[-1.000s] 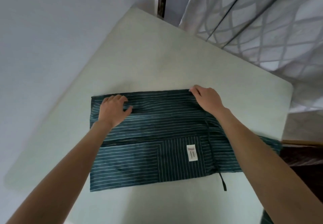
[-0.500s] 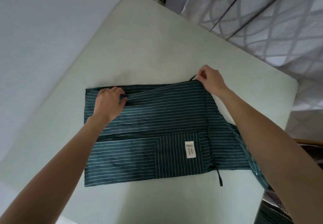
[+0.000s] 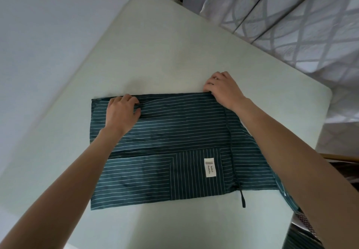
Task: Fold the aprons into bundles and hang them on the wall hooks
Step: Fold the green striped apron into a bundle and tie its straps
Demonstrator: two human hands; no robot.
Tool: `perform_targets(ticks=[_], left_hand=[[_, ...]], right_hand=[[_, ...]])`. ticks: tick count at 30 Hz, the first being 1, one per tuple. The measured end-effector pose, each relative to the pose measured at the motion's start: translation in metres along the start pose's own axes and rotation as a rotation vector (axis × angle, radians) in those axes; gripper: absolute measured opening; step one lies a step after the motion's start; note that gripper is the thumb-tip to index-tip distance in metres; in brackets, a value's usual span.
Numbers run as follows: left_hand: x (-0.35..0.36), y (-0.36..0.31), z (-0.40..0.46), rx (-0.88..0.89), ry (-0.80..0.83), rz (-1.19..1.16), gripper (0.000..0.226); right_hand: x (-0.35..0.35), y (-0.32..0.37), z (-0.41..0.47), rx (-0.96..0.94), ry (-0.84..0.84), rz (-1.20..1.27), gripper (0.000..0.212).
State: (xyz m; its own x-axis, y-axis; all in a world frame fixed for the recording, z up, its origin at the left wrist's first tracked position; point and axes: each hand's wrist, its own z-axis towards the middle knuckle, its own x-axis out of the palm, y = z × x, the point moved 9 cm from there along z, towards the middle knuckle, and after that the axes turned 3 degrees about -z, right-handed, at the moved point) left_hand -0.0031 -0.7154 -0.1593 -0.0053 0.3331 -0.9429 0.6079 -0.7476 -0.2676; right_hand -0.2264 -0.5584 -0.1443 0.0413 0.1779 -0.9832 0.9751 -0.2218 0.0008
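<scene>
A dark teal apron point(image 3: 174, 137) with thin white stripes lies flat and folded on a pale table point(image 3: 155, 54). It has a front pocket with a small white label point(image 3: 210, 167). A dark strap point(image 3: 241, 198) runs down its right side and sticks out past the near edge. My left hand point(image 3: 122, 112) pinches a fold of cloth near the apron's far left edge. At the far right corner, my right hand point(image 3: 223, 89) grips the apron's edge. Part of the apron hangs off the table's right side under my right arm.
A white wall point(image 3: 48, 44) runs along the table's left side. A curtain point(image 3: 291, 15) with a grey lattice pattern hangs beyond the far right edge. More striped cloth point(image 3: 303, 227) lies below the table's right edge. No wall hooks are in view.
My right hand lifted the apron's far right corner, drew it away from me and laid it down flat. My left hand stayed on the fold at the left.
</scene>
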Motion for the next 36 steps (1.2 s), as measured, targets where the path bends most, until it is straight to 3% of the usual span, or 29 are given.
perform_targets(ticks=[4,6,9,11,13,15,17,21,24,29,33,36], left_hand=[[0.002,0.001,0.001,0.002,-0.006,0.007,0.026],[0.003,0.000,0.000,0.000,-0.020,0.012,0.025],[0.003,0.000,0.000,-0.017,-0.057,0.004,0.023],[0.003,0.000,-0.001,-0.032,-0.076,-0.008,0.023],[0.003,0.000,-0.002,-0.029,-0.096,-0.021,0.022],[0.002,-0.001,-0.003,-0.017,-0.123,-0.031,0.022],[0.001,0.000,-0.003,-0.009,-0.140,-0.031,0.021],[0.000,0.002,-0.002,0.001,-0.154,-0.020,0.018],[-0.001,0.003,-0.002,0.017,-0.177,-0.024,0.016],[-0.004,0.005,-0.001,0.040,-0.228,-0.021,0.015],[-0.005,0.005,0.004,0.036,-0.250,-0.012,0.016],[-0.006,0.007,0.009,0.023,-0.231,-0.011,0.017]], right_hand=[[0.004,-0.021,0.004,0.118,0.077,0.074,0.011],[-0.004,-0.044,0.004,0.341,-0.020,0.268,0.013],[-0.005,-0.095,-0.016,0.834,-0.179,0.572,0.020],[-0.006,-0.107,-0.026,0.945,-0.133,0.430,0.028],[-0.018,-0.094,-0.020,0.777,-0.128,0.205,0.041],[-0.027,-0.061,-0.006,0.445,-0.195,0.126,0.048],[-0.021,-0.027,0.008,0.144,-0.159,0.060,0.042],[0.005,-0.001,0.023,-0.023,0.002,0.001,0.023],[0.003,-0.009,0.030,0.015,-0.018,0.021,0.009],[-0.005,-0.075,0.023,0.606,-0.180,0.240,0.025],[-0.023,-0.069,0.010,0.570,-0.357,0.373,0.023],[-0.015,-0.036,-0.006,0.469,-0.291,0.407,0.020]])
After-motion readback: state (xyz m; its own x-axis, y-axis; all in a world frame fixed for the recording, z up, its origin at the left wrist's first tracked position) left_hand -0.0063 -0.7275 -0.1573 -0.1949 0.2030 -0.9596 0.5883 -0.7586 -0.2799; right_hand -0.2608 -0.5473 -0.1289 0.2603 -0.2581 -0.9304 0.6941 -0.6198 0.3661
